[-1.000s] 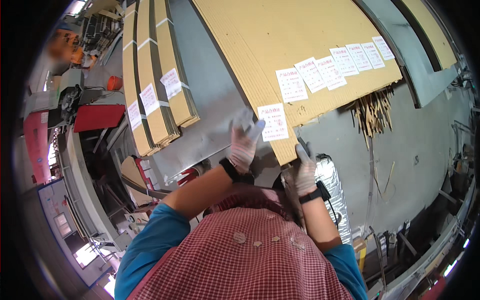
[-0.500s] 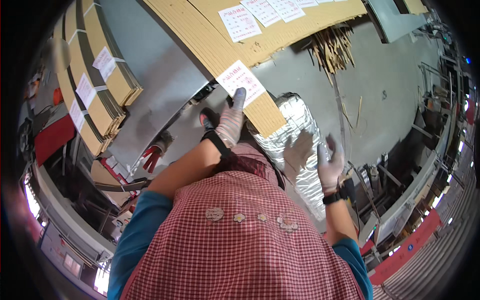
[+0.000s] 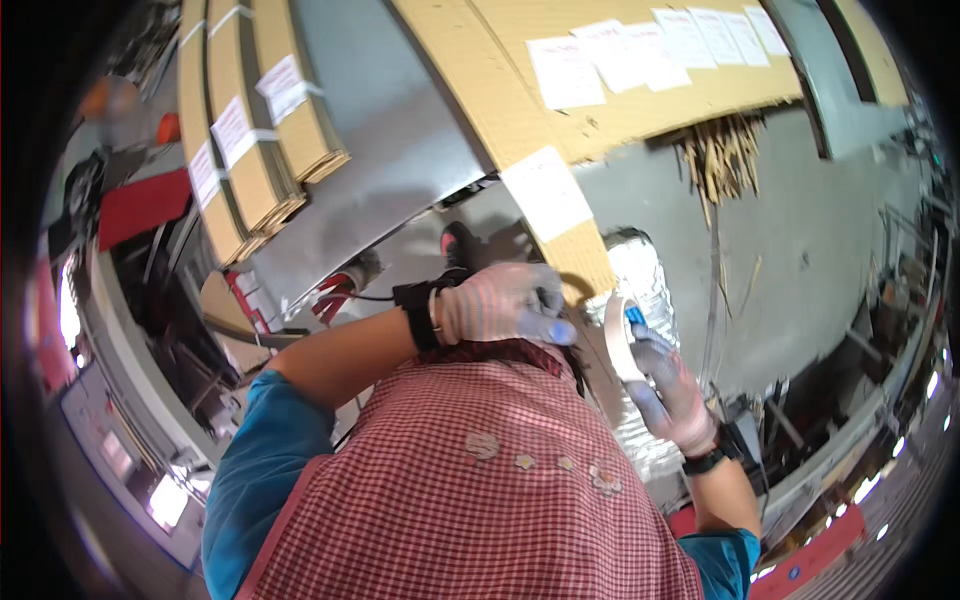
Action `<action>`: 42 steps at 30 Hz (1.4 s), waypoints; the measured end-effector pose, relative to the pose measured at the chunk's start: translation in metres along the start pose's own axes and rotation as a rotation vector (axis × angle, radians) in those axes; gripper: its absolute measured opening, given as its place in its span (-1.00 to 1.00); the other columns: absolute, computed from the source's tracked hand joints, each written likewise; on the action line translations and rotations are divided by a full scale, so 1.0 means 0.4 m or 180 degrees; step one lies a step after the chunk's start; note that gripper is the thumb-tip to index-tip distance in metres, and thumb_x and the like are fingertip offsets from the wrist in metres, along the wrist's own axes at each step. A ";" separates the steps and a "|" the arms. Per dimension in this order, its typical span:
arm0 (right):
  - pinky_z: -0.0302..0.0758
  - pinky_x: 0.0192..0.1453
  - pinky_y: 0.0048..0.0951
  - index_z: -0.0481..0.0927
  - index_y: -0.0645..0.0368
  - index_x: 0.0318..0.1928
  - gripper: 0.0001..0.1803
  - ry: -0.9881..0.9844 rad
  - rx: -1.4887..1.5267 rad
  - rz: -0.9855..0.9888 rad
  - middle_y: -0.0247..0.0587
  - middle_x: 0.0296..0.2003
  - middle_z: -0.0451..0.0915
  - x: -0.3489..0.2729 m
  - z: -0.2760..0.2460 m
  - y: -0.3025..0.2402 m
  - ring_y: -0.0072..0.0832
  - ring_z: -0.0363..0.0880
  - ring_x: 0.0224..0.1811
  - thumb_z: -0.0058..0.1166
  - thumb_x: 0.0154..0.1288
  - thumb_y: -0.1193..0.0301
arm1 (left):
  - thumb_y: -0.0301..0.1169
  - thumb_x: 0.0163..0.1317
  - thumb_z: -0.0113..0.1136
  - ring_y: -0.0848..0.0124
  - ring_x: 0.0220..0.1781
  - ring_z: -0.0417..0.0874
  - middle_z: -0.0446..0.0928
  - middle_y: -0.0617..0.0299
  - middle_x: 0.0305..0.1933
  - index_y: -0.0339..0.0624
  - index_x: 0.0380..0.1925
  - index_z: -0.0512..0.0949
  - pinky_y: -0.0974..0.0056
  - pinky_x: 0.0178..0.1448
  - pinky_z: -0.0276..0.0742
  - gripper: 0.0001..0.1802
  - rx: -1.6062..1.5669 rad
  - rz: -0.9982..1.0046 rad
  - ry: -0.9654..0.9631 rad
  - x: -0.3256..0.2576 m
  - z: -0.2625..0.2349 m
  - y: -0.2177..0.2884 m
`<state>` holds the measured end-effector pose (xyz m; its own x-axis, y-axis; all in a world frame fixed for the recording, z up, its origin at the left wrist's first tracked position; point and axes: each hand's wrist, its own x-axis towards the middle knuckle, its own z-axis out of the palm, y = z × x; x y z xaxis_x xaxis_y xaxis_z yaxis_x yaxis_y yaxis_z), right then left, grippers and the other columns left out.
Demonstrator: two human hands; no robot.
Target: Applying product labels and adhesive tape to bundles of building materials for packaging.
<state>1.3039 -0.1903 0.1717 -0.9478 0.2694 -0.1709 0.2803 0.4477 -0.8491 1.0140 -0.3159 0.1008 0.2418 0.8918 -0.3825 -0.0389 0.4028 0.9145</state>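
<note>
My right hand (image 3: 672,392), gloved, grips a roll of white tape (image 3: 616,338) with a blue patch at its inner side. To its left, in front of my waist, my left hand (image 3: 508,305) is turned sideways with its fingers curled in. Whatever it may hold is hidden. Just beyond both hands, a narrow strip of cardboard (image 3: 582,268) juts toward me from a large cardboard sheet (image 3: 470,90). A white printed label (image 3: 547,193) lies on that strip, and neither hand touches it.
Several more labels (image 3: 567,75) lie on the far cardboard. Strapped cardboard bundles (image 3: 290,120) rest on the grey table (image 3: 385,120) at left. A silver foil-wrapped object (image 3: 640,270) stands beneath my right hand. Thin cardboard scraps (image 3: 722,165) hang beyond it.
My left hand has left the label on the strip and drawn back toward my waist, its fingers now curled. The right hand, earlier without visible tape, now holds the roll. The view has shifted.
</note>
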 end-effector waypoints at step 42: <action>0.48 -0.27 -0.13 0.65 0.06 -0.22 -0.75 -0.0461 -0.1695 -0.0507 -0.07 -0.37 0.64 0.502 0.043 -0.026 -0.07 0.58 -0.39 0.17 0.34 0.16 | -0.29 0.26 0.33 0.29 -0.09 0.67 0.65 0.14 -0.07 -0.26 -0.02 0.52 0.22 0.13 0.57 -0.62 -0.2238 0.1369 0.1632 0.150 -0.004 -0.183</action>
<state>1.1081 -0.1554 0.1377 -0.9853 0.0606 -0.1599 0.1348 0.8510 -0.5076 1.0300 -0.2915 0.0106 -0.3739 0.9062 -0.1973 -0.6362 -0.0958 0.7656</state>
